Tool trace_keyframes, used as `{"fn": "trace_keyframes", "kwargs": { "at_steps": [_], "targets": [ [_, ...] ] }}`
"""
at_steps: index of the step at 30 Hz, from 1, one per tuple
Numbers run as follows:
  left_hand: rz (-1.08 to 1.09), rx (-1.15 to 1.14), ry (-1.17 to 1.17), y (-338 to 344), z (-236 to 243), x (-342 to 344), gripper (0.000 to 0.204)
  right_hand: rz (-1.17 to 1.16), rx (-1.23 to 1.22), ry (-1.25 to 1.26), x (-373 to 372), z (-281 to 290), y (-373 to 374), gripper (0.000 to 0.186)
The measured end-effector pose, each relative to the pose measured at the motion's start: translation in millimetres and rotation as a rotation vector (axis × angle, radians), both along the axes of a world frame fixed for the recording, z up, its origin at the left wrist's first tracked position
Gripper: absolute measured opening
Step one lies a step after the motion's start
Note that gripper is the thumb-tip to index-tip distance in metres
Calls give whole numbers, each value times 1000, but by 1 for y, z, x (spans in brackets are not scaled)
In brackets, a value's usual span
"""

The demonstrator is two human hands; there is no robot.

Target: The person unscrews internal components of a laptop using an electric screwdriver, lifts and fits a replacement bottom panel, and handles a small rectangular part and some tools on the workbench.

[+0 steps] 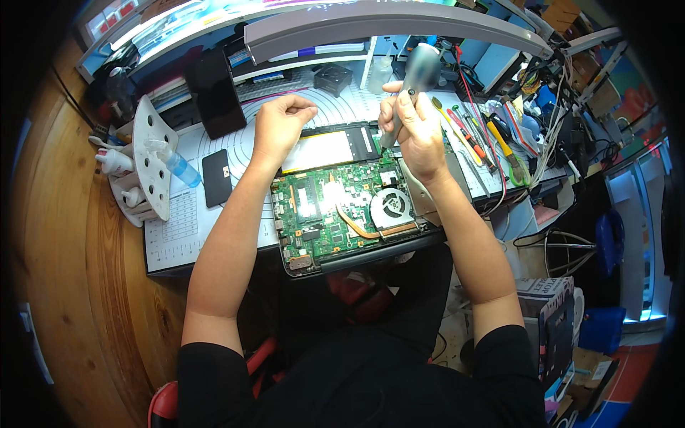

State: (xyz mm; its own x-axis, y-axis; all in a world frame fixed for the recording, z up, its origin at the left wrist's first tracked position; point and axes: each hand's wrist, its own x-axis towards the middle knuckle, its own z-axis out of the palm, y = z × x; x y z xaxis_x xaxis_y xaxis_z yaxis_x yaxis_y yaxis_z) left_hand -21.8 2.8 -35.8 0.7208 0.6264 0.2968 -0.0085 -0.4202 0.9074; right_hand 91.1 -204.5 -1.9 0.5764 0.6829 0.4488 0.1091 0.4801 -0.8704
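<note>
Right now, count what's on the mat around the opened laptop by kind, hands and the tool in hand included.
Hands: 2, left hand and right hand
Electric screwdriver: 1, held in the right hand
Opened laptop: 1
Black phone: 1
White tool rack: 1
Total: 6

Screwdriver [412,85] tip hidden behind right hand [417,132]

A single head-worn fisheye view looks steeply down, close over the workbench [178,242] and both forearms.
</note>
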Motion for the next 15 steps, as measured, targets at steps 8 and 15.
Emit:
{"fn": "trace_keyframes", "kwargs": {
  "at_steps": [8,15],
  "targets": [
    [11,-1,5,-2,2,-2,13,1,13,25,1,2,-1,29],
    [12,-17,14,-3,5,-1,13,3,71,28,11,4,-13,30]
  ]
}}
